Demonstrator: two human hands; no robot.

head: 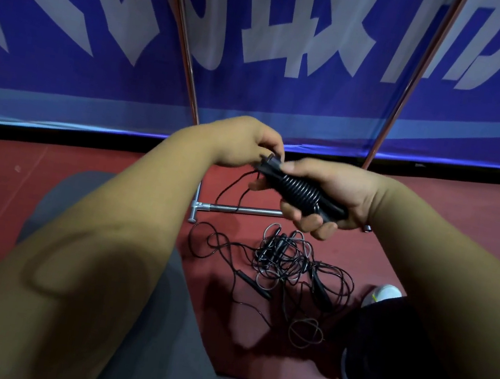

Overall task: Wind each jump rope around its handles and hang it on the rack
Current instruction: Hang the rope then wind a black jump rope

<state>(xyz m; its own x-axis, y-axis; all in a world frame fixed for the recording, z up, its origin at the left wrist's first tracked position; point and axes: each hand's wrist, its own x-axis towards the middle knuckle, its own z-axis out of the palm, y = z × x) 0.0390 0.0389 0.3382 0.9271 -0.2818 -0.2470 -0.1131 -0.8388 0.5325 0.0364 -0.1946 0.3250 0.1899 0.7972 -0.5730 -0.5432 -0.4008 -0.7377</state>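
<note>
Above the dull red floor point(49, 178), my right hand point(335, 195) grips the black jump rope point(301, 192), its thin glossy cord coiled in tight ridges round the slim handles. My left hand point(245, 146) pinches the top end. I should keep the hanging tail taut, then tuck it under a coil. The other wiry black ropes point(289, 266) lie tangled below.

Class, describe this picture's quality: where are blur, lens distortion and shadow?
Head view: the blue banner with white lettering is blurred; the metal rack poles lean apart, likely lens distortion; forearm shadows darken the red floor beside the tangled black ropes.
</note>
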